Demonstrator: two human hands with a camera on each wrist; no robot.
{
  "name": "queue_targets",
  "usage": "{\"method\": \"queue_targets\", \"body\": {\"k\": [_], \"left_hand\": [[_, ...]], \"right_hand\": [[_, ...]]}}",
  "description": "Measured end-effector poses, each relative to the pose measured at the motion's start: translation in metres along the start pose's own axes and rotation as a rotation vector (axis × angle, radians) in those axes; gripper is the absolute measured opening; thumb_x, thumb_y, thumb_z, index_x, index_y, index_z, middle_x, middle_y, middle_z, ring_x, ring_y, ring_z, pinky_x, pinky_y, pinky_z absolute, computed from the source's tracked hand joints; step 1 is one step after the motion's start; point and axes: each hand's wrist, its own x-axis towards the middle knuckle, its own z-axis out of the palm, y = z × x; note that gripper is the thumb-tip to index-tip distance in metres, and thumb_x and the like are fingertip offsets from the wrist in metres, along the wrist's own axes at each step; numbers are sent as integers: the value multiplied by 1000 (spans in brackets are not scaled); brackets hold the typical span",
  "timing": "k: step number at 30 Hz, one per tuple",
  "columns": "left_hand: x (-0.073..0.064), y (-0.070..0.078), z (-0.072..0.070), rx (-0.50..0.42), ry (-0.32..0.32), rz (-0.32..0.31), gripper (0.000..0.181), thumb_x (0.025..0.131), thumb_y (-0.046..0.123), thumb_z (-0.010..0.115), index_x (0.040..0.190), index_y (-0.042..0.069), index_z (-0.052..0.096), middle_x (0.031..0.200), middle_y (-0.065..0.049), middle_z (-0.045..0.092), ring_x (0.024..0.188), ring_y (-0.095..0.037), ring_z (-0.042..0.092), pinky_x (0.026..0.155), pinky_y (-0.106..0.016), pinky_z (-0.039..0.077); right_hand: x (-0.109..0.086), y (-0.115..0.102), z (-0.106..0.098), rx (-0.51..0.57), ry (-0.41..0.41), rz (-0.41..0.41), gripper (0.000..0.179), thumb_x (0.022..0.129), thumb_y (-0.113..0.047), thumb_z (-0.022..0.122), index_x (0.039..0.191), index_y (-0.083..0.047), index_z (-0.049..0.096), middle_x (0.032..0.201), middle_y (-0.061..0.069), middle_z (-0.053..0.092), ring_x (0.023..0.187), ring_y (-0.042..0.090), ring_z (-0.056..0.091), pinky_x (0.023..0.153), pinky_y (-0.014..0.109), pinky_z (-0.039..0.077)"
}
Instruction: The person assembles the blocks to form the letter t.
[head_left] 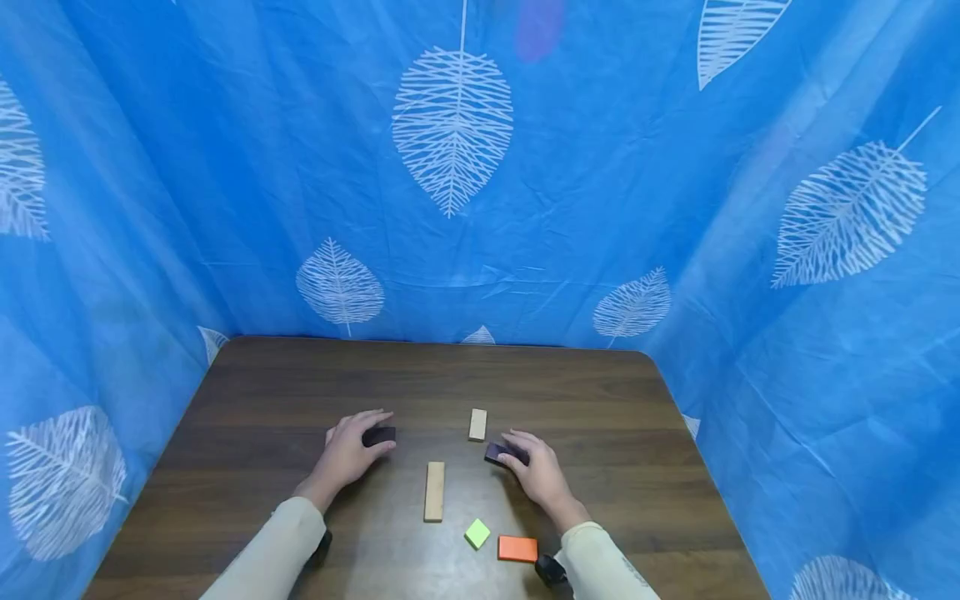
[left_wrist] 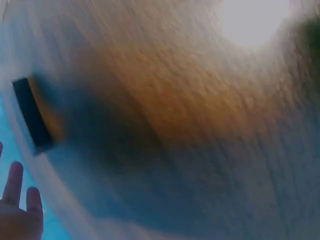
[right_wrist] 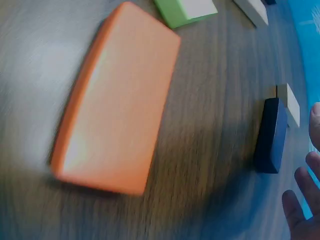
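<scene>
Brown tabletop (head_left: 607, 396); dark blocks (head_left: 384, 435), long axes roughly sideways

The long pale wooden block (head_left: 434, 492) lies on a brown table (head_left: 637, 408). Beyond it to the left, the left hand (head_left: 345, 454) has thumb and fingers about a dark block (head_left: 381, 435); beyond it to the right, the right hand (head_left: 542, 473) is likewise about a second dark block (head_left: 498, 454), though actual contact is hard to make out. Also beyond-right of the long block is a short pale block (head_left: 477, 425); nearer-right are a green block (head_left: 477, 534) and, farther right, an orange block (head_left: 517, 548).
</scene>
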Motion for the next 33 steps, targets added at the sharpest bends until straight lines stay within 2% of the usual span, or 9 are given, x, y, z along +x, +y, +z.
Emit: {"method": "queue_targets", "body": {"k": [6,8,11,14,18,23,29,33], "left_hand": [[5,-13,7,-119,4,-122,54,90,19,79,140,12,60,142,-17,55,133,-45,42,106,-66,24],[5,-16,10,-144,6,-157,53,90,19,78,140,13,60,142,-17,55,132,-44,42,107,-65,25],[5,-17,14,-152,29,-169,50,90,20,77,138,13,63,140,-18,57,130,-43,43,105,-65,25],[4,-20,16,-145,56,-157,46,90,20,78,134,13,66,137,-17,60,126,-43,45,102,-64,26],[3,-23,15,-127,76,-150,41,89,19,79,129,12,69,133,-16,62,123,-41,47,98,-61,27],[3,-24,15,-95,65,-121,37,89,20,78,125,10,72,130,-15,64,123,-41,48,98,-61,28],[3,-27,14,-58,69,-63,35,87,18,81,120,9,74,123,-10,68,119,-39,51,97,-60,31],[3,-28,14,-49,72,-36,33,86,16,81,117,8,74,122,-12,68,116,-38,54,100,-59,32]], "right_hand": [[6,9,8,111,47,161,35,86,-17,81,118,-6,74,121,13,67,117,36,60,100,52,43],[6,11,11,121,44,182,34,85,-18,82,117,-8,75,120,13,67,116,36,61,99,52,44],[4,16,17,142,39,187,30,85,-16,82,114,-8,77,118,14,69,114,37,61,98,52,44],[2,20,22,157,54,145,26,85,-14,81,110,-7,78,113,14,72,111,38,63,96,53,45],[0,25,29,200,79,138,24,84,-16,83,107,-9,80,109,9,74,111,35,64,98,53,43],[-3,29,31,214,89,169,26,83,-19,84,107,-11,80,110,7,74,113,35,62,100,53,41],[-1,29,28,224,50,208,28,82,-21,85,108,-12,80,112,7,73,113,36,61,99,54,42],[1,28,27,236,36,223,28,82,-19,85,108,-11,80,112,9,73,112,35,63,96,53,45]]}}
